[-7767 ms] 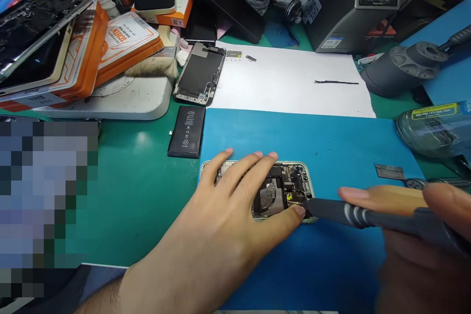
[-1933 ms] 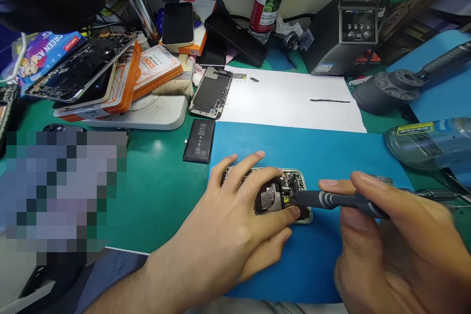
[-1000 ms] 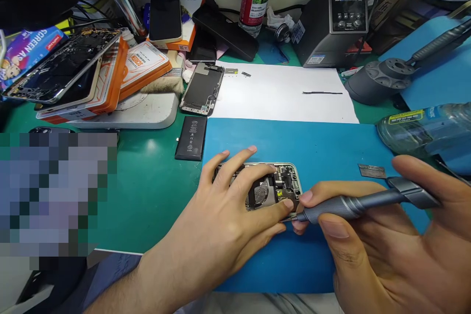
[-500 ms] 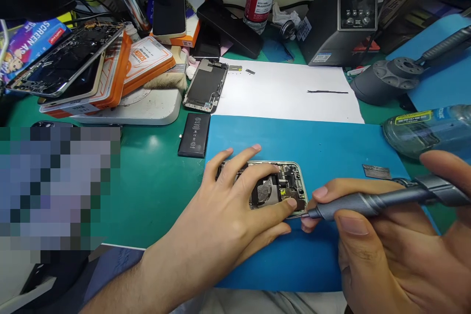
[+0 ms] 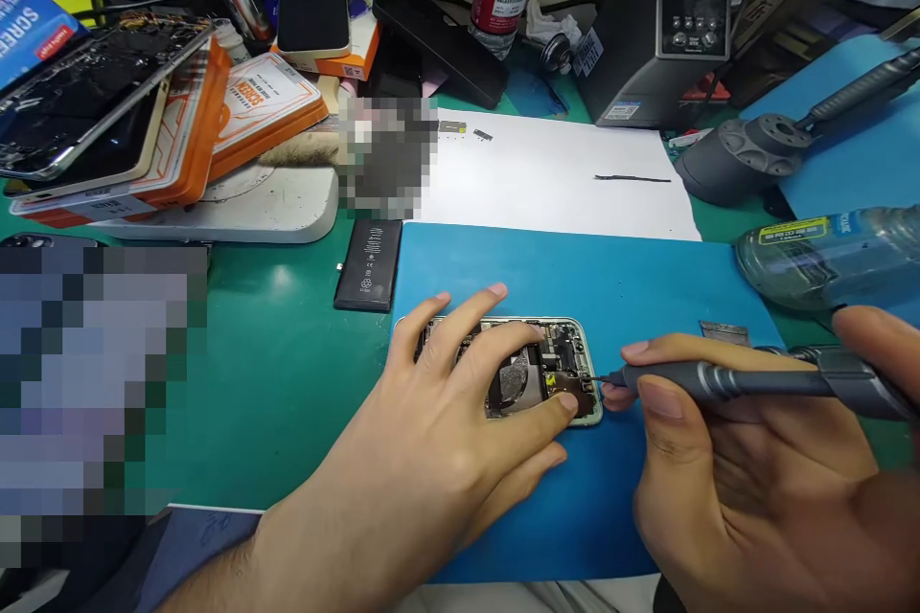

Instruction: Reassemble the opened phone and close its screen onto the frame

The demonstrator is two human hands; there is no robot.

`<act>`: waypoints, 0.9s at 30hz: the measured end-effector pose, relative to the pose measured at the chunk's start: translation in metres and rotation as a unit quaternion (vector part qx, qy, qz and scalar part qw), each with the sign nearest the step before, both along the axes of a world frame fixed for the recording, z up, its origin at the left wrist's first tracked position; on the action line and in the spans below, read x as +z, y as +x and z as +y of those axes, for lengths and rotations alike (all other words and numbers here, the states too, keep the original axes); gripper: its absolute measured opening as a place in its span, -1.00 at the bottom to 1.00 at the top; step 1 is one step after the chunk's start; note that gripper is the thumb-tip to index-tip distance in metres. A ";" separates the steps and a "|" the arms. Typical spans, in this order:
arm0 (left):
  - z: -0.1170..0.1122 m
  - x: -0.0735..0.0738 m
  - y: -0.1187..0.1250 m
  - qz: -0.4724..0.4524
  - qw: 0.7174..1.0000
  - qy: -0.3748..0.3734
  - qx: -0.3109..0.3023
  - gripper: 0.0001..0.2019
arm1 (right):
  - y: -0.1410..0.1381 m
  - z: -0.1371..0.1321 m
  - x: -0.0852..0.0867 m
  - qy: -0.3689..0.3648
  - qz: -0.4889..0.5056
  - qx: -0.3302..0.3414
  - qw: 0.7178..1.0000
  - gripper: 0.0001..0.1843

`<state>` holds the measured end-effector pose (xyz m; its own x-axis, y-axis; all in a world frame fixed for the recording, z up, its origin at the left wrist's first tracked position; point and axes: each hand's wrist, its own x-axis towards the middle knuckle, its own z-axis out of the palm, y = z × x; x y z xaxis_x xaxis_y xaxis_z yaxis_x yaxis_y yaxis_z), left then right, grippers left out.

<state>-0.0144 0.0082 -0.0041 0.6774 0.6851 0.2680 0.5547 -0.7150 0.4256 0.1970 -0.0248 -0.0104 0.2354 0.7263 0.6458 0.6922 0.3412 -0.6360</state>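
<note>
As the head view shows, the left hand point(image 5: 438, 441) lies with fingers spread on the disassembled phone point(image 5: 517, 378), which rests on the blue mat point(image 5: 546, 268). Gripping a slim grey tool point(image 5: 725, 381), the right hand point(image 5: 762, 469) holds its tip over the phone's right end.

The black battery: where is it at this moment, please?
In the head view, the black battery lies left of centre on the green surface, by the left edge of the blue mat, up and left of the opened phone.
</note>
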 end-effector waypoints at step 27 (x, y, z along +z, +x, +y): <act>-0.001 0.000 0.003 -0.005 1.000 -0.003 0.015 -0.72 | 0.000 -0.003 0.002 -0.053 -0.017 0.032 0.998 -0.19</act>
<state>-0.0117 0.0075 -0.0044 0.6535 0.7069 0.2706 0.5724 -0.6955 0.4344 0.1972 -0.0278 -0.0082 0.1657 0.8038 0.5714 0.6924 0.3177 -0.6478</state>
